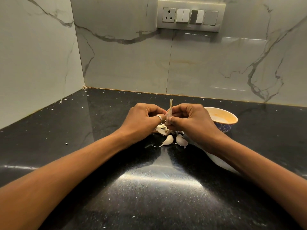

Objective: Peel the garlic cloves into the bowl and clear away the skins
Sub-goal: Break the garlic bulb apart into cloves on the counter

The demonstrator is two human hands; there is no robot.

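Head view: black speckled tabletop point(99, 130) w/ marble wall behind. Left hand point(144, 118) & right hand point(191, 118) meet at centre, fingers of both curled tight, pinching one garlic piece point(169, 114) between them, its dry stalk sticking up. Two loose cloves point(168, 140) lie on the tabletop just below the hands, beside a small heap of skins point(160, 129). Bowl point(222, 117) sits just behind the right hand

We see a dim scene with a warm, yellowish cast. A broad patch of glare lies on the glossy black counter point(166, 180) near its front edge, framed by dark shadow, and a thin streak shines at the left edge. The marble wall point(132, 63) carries faint bright reflections. The wide-angle lens bows the counter's back edge and the wall lines. The centre is sharp.
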